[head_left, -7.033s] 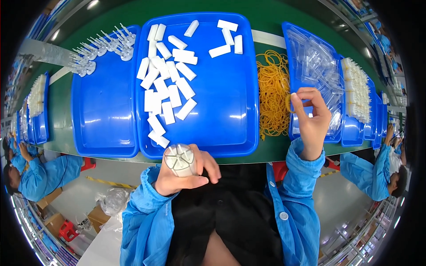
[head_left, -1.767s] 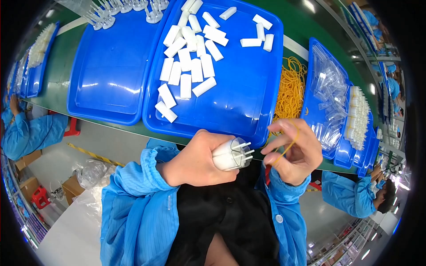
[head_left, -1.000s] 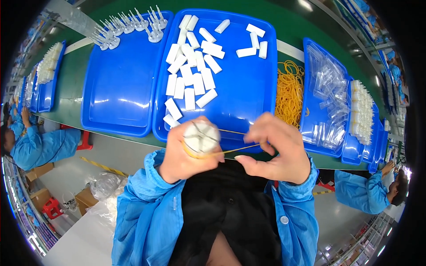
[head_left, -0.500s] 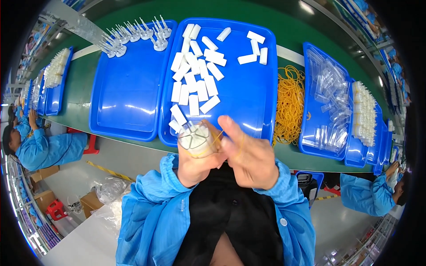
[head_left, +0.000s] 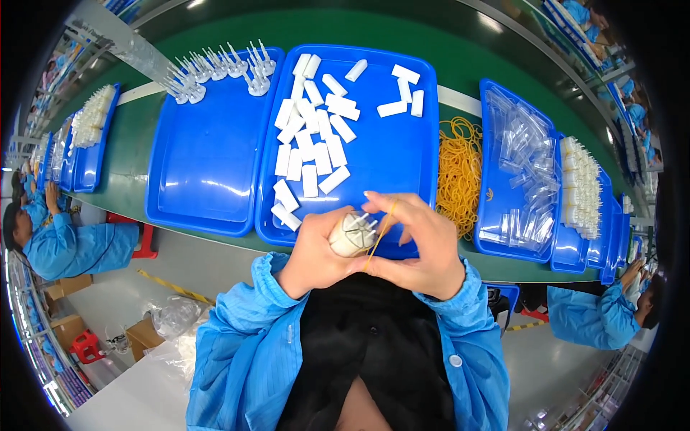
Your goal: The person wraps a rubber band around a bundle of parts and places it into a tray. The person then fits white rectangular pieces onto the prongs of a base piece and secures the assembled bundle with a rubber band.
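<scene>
My left hand (head_left: 310, 253) is closed around a round bundle of white wedge-shaped blocks (head_left: 350, 237), whose segmented end faces up and to the right. Thin clear prongs (head_left: 365, 220) stick out from that end. My right hand (head_left: 429, 251) has a yellow rubber band (head_left: 382, 231) stretched between thumb and fingers, right beside the bundle. Whether the band also loops around the bundle I cannot tell. Both hands are over the near edge of a blue tray (head_left: 392, 161) where many loose white blocks (head_left: 309, 181) lie, mostly on its left side.
On the left, another blue tray (head_left: 205, 158) has clear pronged pieces (head_left: 256, 82) standing along its far edge. Yellow rubber bands (head_left: 458, 172) lie heaped to the right, before a tray of clear plastic pieces (head_left: 528, 165). Assembled white pieces (head_left: 579, 188) stand beyond. Co-workers (head_left: 79, 241) sit at both sides.
The bundle has tipped and moved right, so its segmented end shows at a slant. My right hand's fingers have spread, and the rubber band is now pulled taut between them.
</scene>
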A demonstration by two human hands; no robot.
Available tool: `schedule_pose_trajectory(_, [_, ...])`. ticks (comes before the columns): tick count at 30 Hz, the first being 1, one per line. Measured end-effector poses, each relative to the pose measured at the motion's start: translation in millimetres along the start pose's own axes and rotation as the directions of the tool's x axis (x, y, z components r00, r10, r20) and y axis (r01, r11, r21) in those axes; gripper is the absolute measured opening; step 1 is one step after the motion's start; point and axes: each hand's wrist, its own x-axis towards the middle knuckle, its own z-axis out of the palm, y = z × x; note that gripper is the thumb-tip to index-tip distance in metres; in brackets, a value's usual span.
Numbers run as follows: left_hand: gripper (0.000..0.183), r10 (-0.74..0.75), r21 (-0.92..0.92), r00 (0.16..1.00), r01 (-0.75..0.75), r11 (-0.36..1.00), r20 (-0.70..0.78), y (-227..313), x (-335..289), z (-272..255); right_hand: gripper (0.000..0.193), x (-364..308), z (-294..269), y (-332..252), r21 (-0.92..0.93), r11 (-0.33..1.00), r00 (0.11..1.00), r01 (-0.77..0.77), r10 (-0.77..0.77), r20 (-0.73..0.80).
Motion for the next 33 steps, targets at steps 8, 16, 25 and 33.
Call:
schedule_pose_trajectory(8, [0.031,-0.047,0.078,0.999,0.046,0.996,0.007,0.9,-2.4,5.1,0.074,-0.1,-8.7,-9.6,-0.178,0.975,0.991,0.129,-0.131,0.002])
schedule_pose_trajectory(16, [0.03,-0.003,0.137,0.999,-0.002,0.991,0.036,3.4,2.4,7.2,0.075,5.2,-14.4,-9.2,-0.145,0.987,0.997,0.072,-0.066,0.046])
schedule_pose_trajectory(25, [0.023,-0.008,0.223,1.0,0.005,0.975,0.01,9.9,4.1,4.0,0.066,11.4,-26.9,-12.4,-0.02,0.999,0.983,-0.031,0.034,0.181])
schedule_pose_trajectory(33, [0.044,0.035,0.242,0.996,-0.054,0.969,0.083,3.1,4.8,9.9,0.049,23.4,-13.3,-5.3,-0.112,0.993,0.933,0.039,0.003,0.359])
